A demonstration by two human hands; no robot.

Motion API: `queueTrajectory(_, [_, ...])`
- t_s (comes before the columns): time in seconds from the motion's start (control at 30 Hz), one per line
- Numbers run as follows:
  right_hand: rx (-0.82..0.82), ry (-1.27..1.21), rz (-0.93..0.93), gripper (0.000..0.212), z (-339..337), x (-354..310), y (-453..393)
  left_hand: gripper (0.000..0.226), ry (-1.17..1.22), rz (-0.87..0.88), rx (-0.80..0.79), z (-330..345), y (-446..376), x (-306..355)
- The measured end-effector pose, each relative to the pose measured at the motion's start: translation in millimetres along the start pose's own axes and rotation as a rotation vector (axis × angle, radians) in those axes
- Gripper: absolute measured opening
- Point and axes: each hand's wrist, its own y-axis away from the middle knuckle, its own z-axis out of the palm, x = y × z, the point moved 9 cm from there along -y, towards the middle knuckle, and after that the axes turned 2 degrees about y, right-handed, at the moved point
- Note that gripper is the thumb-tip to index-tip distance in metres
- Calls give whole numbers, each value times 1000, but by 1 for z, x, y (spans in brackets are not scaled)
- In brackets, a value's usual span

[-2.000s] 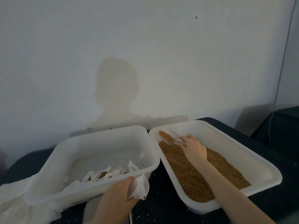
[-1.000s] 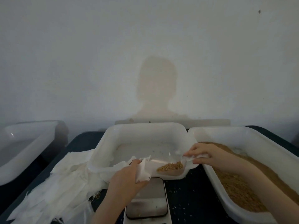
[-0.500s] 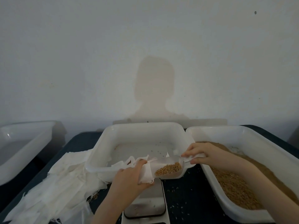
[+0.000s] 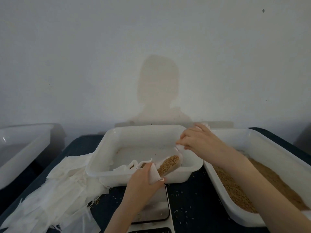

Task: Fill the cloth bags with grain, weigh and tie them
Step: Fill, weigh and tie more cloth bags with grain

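left hand (image 4: 143, 180) gripping cloth bag (image 4: 154, 174), right hand (image 4: 200, 142) tilting scoop (image 4: 170, 163)

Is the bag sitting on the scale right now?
No, the left hand holds the cloth bag up over the middle tray's rim, above the scale.

Obstacles: middle tub (image 4: 143, 132) and grain tub (image 4: 269, 148) nearly abut; cloth pile (image 4: 55, 190) left; scale (image 4: 156, 211) near. Open dark surface (image 4: 193, 207) between scale and grain tub.

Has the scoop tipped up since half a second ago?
Yes. The right hand has raised the scoop handle toward the middle tub's far rim; its mouth slopes down into the bag.
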Motion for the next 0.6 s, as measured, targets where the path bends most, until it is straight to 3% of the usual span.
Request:
queueTrajectory(0.1, [101,105,-16,49,-21,-12,-1,63,23,-15,39,0,-1,3])
queueTrajectory(0.3, [148,271,-59,58,-41,-32,-3,45,93,-13,82,-4,2,7])
queueTrajectory(0.43, [217,374,-88,64,-50,-44,-1,57,53,-51,88,-2,2,7])
queueTrajectory(0.53, [284,441,-124,48,-55,-54,2,61,51,-55,87,0,3,8])
queueTrajectory(0.6, [294,437,-132,48,-54,-52,5,57,52,-44,87,0,3,10])
